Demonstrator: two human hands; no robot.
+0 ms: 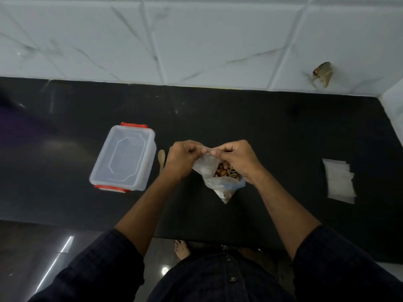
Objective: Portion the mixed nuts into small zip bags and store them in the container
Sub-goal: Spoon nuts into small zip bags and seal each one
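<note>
A person's left hand (182,158) and right hand (234,159) are pinching the top edge of a bag of mixed nuts (222,179) hanging over the black bench (283,131), while the lidded container (124,158) is sitting nearer the left grip.

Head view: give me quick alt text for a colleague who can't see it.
Both hands, left hand and right hand, pinch the top edge of a clear bag of mixed nuts over a black counter. A lidded container and wooden spoon lie to its left, empty zip bags to its right.
</note>
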